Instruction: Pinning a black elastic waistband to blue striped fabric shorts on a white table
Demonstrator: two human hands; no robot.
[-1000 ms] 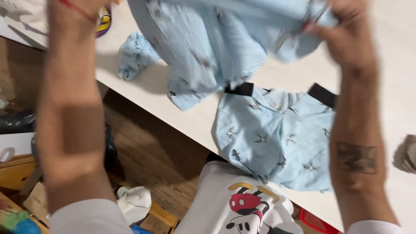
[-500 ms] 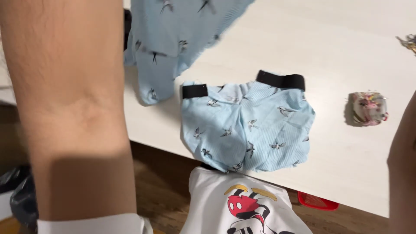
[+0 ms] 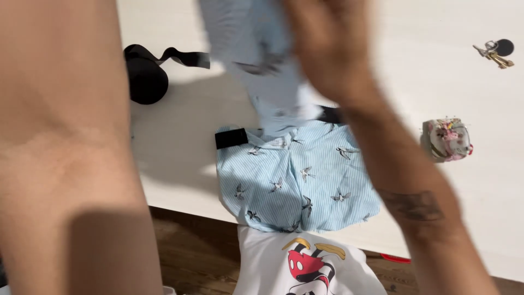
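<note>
The right hand, blurred by motion at about 12 o'clock in the view, is closed around a pale blue cloth garment with a small bird print, which hangs from the grip above the white tabletop. The fingers seem curled into the fabric, though the blur leaves their exact hold unclear. The right forearm runs down toward 5 o'clock and bears a dark mark near the wrist side.

The left forearm fills the view from 9 o'clock to 7 o'clock; the left hand lies beyond the top edge, so I cannot tell how its fingers stand.

Just below the hanging cloth, near the centre, a second pale blue striped piece with bird print and a black waistband lies flat on the table, reaching its near edge. At 10 o'clock sits a roll of black elastic band with a loose end trailing right. At 3 o'clock rests a small flowered pincushion, and at 2 o'clock a bunch of keys. At 6 o'clock a white shirt with a red and black cartoon print shows.
</note>
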